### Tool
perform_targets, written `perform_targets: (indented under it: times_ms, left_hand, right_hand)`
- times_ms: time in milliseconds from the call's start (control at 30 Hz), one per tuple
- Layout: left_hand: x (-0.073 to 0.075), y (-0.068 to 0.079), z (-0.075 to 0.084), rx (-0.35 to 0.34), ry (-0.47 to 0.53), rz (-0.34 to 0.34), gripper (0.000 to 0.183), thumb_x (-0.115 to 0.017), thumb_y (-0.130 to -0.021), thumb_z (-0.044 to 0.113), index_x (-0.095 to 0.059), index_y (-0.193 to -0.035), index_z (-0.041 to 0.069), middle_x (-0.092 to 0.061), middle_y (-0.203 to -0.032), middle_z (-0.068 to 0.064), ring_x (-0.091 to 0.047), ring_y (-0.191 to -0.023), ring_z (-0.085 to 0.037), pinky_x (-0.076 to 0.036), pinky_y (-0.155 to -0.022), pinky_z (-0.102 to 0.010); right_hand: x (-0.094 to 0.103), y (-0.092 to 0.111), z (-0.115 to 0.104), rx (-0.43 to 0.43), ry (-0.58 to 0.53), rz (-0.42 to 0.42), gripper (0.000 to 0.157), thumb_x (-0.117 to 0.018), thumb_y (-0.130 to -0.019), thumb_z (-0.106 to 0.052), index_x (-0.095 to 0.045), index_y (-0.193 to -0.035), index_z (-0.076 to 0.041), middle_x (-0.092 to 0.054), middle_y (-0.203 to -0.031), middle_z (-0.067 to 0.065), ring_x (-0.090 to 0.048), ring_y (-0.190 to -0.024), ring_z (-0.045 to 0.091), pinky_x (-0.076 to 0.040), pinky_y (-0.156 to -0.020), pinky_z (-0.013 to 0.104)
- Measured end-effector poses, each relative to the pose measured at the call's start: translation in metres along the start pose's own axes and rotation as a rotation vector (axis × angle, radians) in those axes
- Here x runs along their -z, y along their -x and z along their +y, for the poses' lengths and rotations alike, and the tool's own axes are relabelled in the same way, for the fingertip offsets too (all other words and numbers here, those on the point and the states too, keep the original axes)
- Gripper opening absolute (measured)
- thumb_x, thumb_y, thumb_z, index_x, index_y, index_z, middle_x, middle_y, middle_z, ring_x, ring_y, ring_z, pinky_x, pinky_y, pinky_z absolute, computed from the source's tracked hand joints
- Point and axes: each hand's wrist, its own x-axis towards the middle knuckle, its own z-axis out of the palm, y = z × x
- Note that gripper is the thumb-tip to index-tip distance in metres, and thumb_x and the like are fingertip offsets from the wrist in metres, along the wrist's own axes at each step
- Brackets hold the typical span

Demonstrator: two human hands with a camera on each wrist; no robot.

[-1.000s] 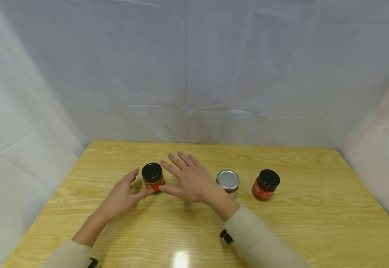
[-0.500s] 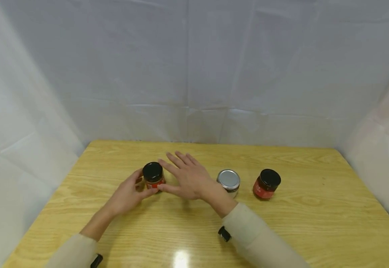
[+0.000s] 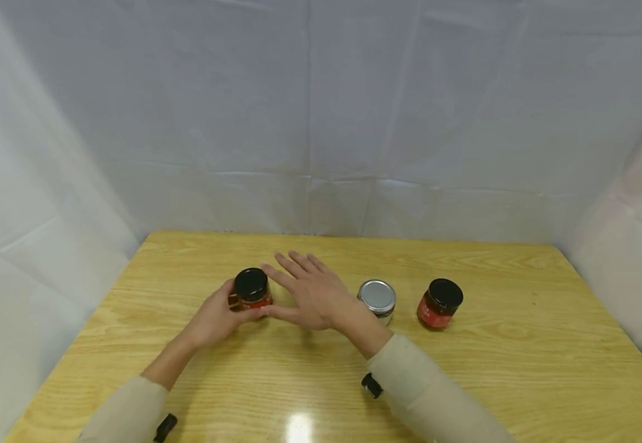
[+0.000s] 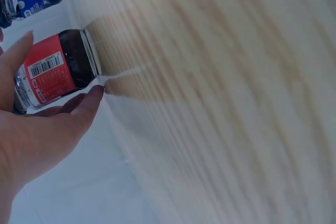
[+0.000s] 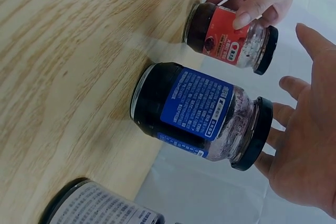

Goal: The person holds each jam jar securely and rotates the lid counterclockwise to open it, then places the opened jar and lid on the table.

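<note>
My left hand (image 3: 214, 317) grips a small glass jar (image 3: 253, 294) with a black lid and red label, upright at the left of the table. In the right wrist view, the left thumb lies across that label, with the fingers behind the glass. My right hand (image 3: 317, 294) is spread beside it, fingers straight, thumb tip close to the left thumb. A larger jar (image 5: 197, 111) with a blue label and black lid stands by the right hand's fingers in the right wrist view; the head view has it hidden under that hand.
Just right of my right wrist stands a jar with a silver lid (image 3: 377, 296), partly covered by the arm. Farther right is another red-labelled, black-lidded jar (image 3: 439, 304). The wooden table (image 3: 520, 357) ends at grey-white sheeting (image 3: 354, 123) behind and at both sides.
My left hand has moved right and its fingers have come round the red-labelled jar, which it stood apart from before. The right hand has barely moved, and the jars stay in place.
</note>
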Motion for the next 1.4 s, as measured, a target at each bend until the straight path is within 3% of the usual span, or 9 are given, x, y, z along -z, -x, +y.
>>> perform_targets:
  times_ms: [233, 467, 867, 1100, 1400]
  left_hand:
    - [0.001, -0.003, -0.006, 0.007, 0.035, 0.017, 0.079, -0.075, -0.083, 0.030, -0.034, -0.141, -0.005, -0.048, -0.132, -0.024, -0.051, -0.116, -0.040, -0.043, -0.093, -0.050]
    - [0.002, -0.005, -0.006, 0.031, 0.160, -0.027, 0.076, -0.075, -0.083, 0.025, -0.035, -0.142, -0.001, -0.047, -0.134, -0.021, -0.048, -0.119, -0.039, -0.043, -0.093, -0.048]
    - [0.005, -0.010, -0.006, 0.058, 0.199, -0.079, 0.073, -0.076, -0.082, 0.028, -0.041, -0.141, 0.003, -0.052, -0.131, -0.017, -0.049, -0.120, -0.035, -0.037, -0.097, -0.053]
    - [0.004, -0.011, -0.007, 0.070, 0.226, -0.058, 0.071, -0.078, -0.080, 0.027, -0.045, -0.139, 0.005, -0.054, -0.130, -0.016, -0.050, -0.119, -0.033, -0.039, -0.096, -0.049]
    - [0.005, -0.005, -0.004, 0.079, 0.161, 0.041, 0.067, -0.080, -0.076, 0.034, -0.053, -0.133, 0.009, -0.061, -0.120, -0.010, -0.056, -0.110, -0.026, -0.042, -0.089, -0.040]
  right_hand:
    - [0.000, 0.001, -0.001, -0.005, 0.010, -0.023, 0.075, -0.027, -0.090, -0.071, -0.014, -0.153, -0.032, -0.012, -0.158, 0.000, -0.009, -0.144, 0.022, -0.009, -0.114, 0.042]
    - [-0.002, 0.002, 0.000, -0.005, 0.032, -0.044, 0.076, -0.024, -0.090, -0.072, -0.011, -0.154, -0.033, -0.011, -0.158, 0.001, -0.008, -0.144, 0.023, -0.008, -0.114, 0.042]
    - [-0.002, 0.006, 0.002, -0.020, 0.007, -0.059, 0.076, -0.023, -0.090, -0.073, -0.008, -0.153, -0.034, -0.008, -0.159, 0.000, -0.003, -0.144, 0.021, -0.004, -0.114, 0.042]
    - [0.003, 0.013, 0.005, -0.022, -0.024, -0.041, 0.076, -0.023, -0.089, -0.073, -0.010, -0.153, -0.034, -0.007, -0.159, 0.000, -0.002, -0.144, 0.020, -0.002, -0.114, 0.041]
    - [0.015, 0.032, 0.013, -0.012, -0.056, 0.014, 0.076, -0.022, -0.089, -0.073, -0.007, -0.153, -0.035, -0.004, -0.159, -0.002, 0.002, -0.144, 0.018, -0.001, -0.114, 0.040]
